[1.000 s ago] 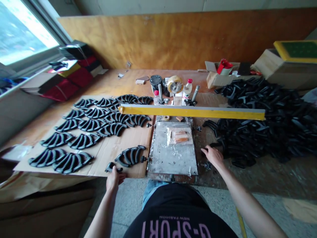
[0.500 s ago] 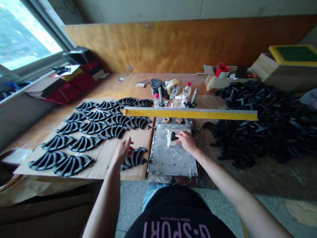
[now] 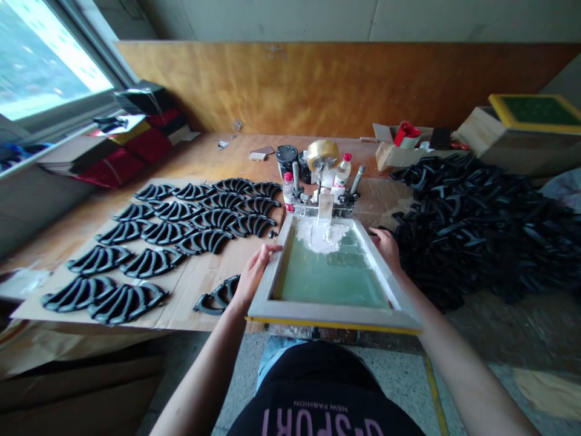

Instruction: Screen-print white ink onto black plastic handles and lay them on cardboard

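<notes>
A wooden screen-printing frame (image 3: pixel 331 315) with a green mesh lies lowered flat in front of me, a smear of white ink (image 3: pixel 323 236) and a squeegee (image 3: pixel 325 208) at its far end. My left hand (image 3: pixel 255 272) grips the frame's left rail. My right hand (image 3: pixel 385 245) holds the right rail. Just left of my left hand lies a group of black curved plastic parts (image 3: pixel 215 297) on the cardboard sheet (image 3: pixel 200 272).
Rows of black curved parts (image 3: pixel 172 233) cover the cardboard on the left. A big heap of the same parts (image 3: pixel 481 218) fills the right side. Bottles, a black tin and a tape roll (image 3: pixel 322 154) stand behind the frame. Boxes (image 3: pixel 512 130) sit at the back right.
The frame, raised before with its yellow edge towards me, has come down flat over the metal plate. Both hands left the parts and the plate and now hold the frame's rails.
</notes>
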### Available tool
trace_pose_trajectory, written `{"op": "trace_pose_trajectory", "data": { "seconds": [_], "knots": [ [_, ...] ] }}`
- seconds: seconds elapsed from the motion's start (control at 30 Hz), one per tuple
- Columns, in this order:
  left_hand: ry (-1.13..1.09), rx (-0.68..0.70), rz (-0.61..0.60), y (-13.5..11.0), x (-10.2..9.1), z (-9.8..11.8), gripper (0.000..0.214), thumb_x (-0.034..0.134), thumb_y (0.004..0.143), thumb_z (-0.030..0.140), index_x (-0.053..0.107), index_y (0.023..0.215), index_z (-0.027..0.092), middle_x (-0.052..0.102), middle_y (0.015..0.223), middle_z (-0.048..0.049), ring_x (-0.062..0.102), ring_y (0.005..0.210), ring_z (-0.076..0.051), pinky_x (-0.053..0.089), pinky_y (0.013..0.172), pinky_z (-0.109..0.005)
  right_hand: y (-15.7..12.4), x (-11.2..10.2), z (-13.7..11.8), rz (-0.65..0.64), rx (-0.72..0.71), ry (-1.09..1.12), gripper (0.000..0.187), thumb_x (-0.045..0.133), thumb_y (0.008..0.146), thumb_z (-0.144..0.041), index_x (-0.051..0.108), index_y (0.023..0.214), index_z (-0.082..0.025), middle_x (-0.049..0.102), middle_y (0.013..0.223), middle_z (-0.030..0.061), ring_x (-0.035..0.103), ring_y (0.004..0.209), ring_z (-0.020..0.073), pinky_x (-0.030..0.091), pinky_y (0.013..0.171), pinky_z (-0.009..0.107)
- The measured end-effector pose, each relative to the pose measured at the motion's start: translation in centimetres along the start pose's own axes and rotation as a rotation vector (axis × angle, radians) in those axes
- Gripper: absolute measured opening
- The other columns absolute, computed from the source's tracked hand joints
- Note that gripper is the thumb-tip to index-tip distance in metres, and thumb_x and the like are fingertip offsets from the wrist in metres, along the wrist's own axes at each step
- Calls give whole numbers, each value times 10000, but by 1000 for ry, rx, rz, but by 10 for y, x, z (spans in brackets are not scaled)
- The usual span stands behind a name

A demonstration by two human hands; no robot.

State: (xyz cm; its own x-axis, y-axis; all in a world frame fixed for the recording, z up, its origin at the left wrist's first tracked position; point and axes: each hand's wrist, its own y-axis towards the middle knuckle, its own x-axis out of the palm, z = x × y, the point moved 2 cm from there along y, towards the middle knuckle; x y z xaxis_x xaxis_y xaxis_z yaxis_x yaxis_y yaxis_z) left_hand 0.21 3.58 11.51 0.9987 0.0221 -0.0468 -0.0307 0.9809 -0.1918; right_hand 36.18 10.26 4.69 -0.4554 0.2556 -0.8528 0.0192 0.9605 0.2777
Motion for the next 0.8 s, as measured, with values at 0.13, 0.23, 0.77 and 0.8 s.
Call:
{"op": "trace_pose_trajectory", "data": {
  "seconds": [0.13, 0.23, 0.77, 0.8],
  "knots": [
    [50, -151, -46, -9, -2, -65, 684, 610, 787, 538, 487, 1379, 220, 683, 850, -21, 610, 686, -155, 450, 577, -229, 40, -1, -40, 133, -167, 54, 568, 566, 851, -263, 424, 1390, -152, 409, 1403, 164, 453, 1243, 277, 422, 1025, 428],
    [45, -203, -23, -3, 3, -98, 779, 633, 771, 513, 390, 1448, 215, 682, 827, -18, 616, 670, -154, 457, 591, -237, 64, 15, -88, 19, -313, -13, 591, 656, 793, -202, 453, 1344, -137, 456, 1351, 166, 440, 1239, 285, 404, 1025, 410],
    [19, -224, -30, 3, 2, -118, 727, 614, 771, 577, 476, 1387, 216, 716, 957, -54, 659, 819, -196, 507, 705, -282, 10, 6, -107, -401, -690, -34, 137, 537, 817, -86, 623, 798, -191, 621, 807, 34, 550, 829, 187, 400, 745, 274],
    [20, -223, -26, 3, 2, -117, 723, 613, 772, 576, 480, 1384, 214, 717, 952, -55, 660, 812, -196, 506, 698, -280, 9, 10, -109, -345, -653, -42, 144, 529, 823, -84, 630, 808, -185, 624, 826, 45, 548, 852, 195, 404, 754, 280]
  ]
}}
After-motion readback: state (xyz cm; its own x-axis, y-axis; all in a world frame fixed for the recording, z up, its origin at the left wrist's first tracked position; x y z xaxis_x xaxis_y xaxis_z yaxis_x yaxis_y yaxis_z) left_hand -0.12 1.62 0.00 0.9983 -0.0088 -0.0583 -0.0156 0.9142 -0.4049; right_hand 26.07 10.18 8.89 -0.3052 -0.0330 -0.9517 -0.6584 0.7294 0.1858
